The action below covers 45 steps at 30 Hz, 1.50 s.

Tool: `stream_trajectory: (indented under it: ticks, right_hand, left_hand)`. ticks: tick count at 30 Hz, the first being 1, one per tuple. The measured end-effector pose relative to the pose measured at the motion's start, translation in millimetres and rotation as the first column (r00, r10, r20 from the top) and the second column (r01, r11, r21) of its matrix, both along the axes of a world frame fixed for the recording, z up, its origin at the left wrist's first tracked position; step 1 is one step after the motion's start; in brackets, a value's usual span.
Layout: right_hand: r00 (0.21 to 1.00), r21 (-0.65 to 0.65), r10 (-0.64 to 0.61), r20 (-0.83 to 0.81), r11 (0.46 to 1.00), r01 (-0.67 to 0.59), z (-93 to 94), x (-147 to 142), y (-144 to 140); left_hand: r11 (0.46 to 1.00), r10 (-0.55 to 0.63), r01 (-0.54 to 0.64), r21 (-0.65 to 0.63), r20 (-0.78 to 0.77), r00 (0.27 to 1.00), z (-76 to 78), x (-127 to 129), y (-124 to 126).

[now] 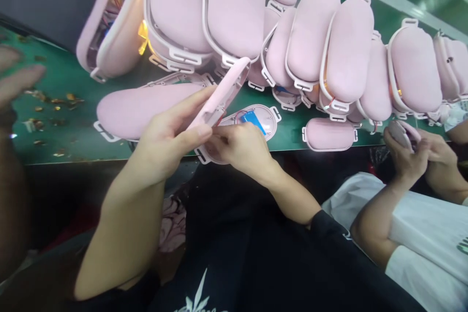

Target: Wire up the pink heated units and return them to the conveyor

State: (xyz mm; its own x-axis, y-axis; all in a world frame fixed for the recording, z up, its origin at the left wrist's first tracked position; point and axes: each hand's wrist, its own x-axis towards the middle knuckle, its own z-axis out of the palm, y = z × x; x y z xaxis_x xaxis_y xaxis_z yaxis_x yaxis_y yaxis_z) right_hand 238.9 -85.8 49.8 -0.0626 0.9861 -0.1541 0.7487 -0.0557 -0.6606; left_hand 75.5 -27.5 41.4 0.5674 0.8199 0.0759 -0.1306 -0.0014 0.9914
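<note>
My left hand (171,131) is closed around a pink plastic shell half (228,85), holding it tilted up on its edge so its hollow inside faces right. Below it lies an open pink shell half (270,122) with a blue battery pack (253,121) and thin red wires inside. Over the near side of that open shell, my right hand (244,148) has its fingers pinched together close to the wires. Whatever the fingertips hold is hidden. Behind my left hand, another pink shell (135,107) rests on the green table.
Stacked pink shells (237,9) line the back of the green table (73,148). One closed shell (331,134) lies at the front edge. At right, a co-worker's hands (409,151) hold a pink shell. Scraps (54,102) and another person's hand (18,75) are at left.
</note>
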Motion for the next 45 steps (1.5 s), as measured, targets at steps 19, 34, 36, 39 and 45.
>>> stream_trajectory:
  ticks: [19, 34, 36, 39, 45]
  right_hand:
    - [0.908, -0.032, 0.183, -0.377, 0.977, -0.21, 6.3, 57, -8]
    - [0.962, 0.231, 0.268, -0.045, 0.94, -0.251, -3.5, 55, -4]
    - [0.96, 0.231, 0.278, -0.015, 0.936, -0.267, -6.9, 55, -4]
    - [0.945, 0.254, 0.327, 0.021, 0.912, -0.321, -11.3, 54, -3]
    - [0.891, 0.251, 0.432, 0.141, 0.855, -0.454, -10.3, 54, -1]
  left_hand:
    - [0.986, 0.103, -0.097, 0.133, -0.041, 0.994, -0.3, -6, -2]
    - [0.972, 0.133, -0.111, 0.206, -0.097, 0.986, 5.4, -11, -4]
    - [0.972, 0.137, -0.115, 0.206, -0.093, 0.986, 4.6, -11, -4]
    - [0.973, 0.136, -0.114, 0.202, -0.1, 0.986, 4.2, -12, -4]
    - [0.966, 0.123, -0.097, 0.241, -0.098, 0.987, 4.4, -12, -4]
